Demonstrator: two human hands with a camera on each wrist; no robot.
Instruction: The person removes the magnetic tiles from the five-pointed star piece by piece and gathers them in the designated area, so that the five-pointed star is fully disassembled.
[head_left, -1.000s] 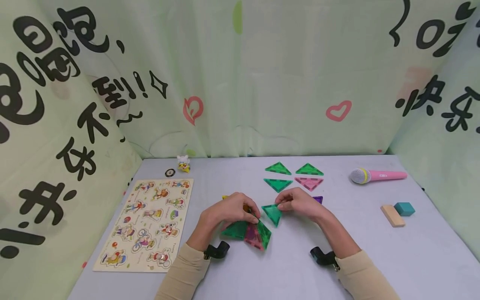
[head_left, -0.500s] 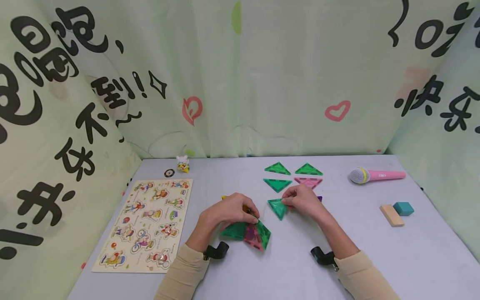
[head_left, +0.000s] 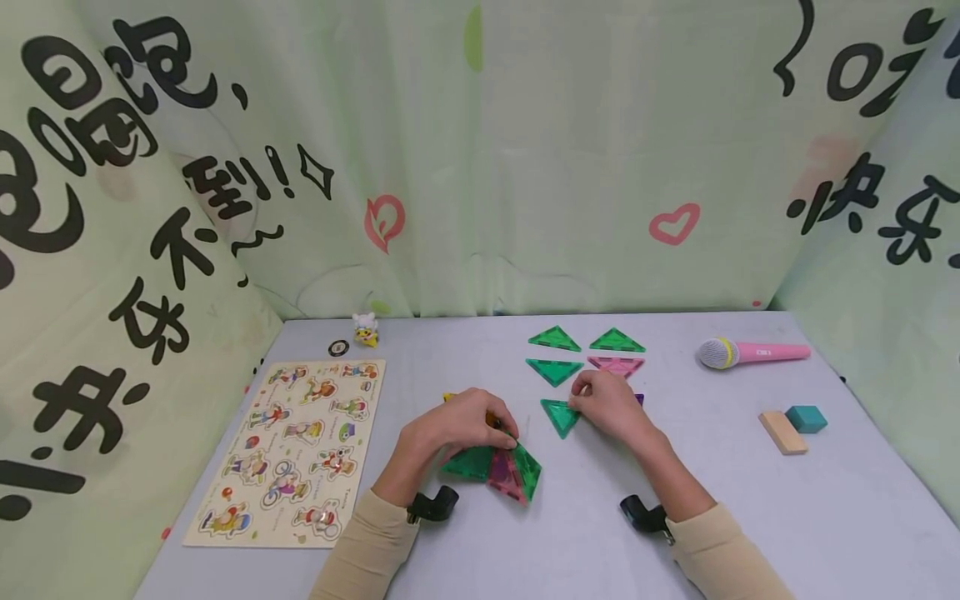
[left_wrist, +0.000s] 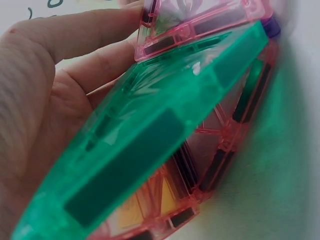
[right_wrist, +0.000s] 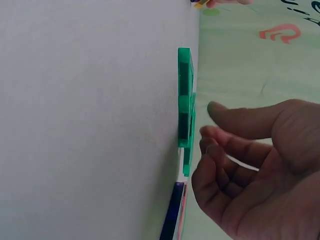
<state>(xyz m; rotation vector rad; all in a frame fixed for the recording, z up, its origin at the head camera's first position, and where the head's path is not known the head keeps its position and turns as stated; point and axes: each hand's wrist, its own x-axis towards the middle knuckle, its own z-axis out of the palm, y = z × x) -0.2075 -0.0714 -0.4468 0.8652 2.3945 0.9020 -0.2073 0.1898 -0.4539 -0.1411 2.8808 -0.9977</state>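
My left hand grips a cluster of joined magnetic tiles, green, pink and orange, above the table's middle. In the left wrist view a large green tile faces the camera, while the fingers reach behind a pink one. A single green triangular magnetic tile lies flat on the table right of the cluster. Beside it is my right hand, its fingers loosely bent. The right wrist view shows a gap between that hand and the green tile, with nothing between thumb and fingers.
Several triangular tiles lie behind, among them a green one and a pink one. A purple tile is partly hidden. At right are a pink microphone and wooden blocks. A picture puzzle board and small figurine occupy the left.
The right hand moved the green triangular tile rightward and slightly back, away from the cluster, and has let go of it. The left hand stays in place, holding the cluster.
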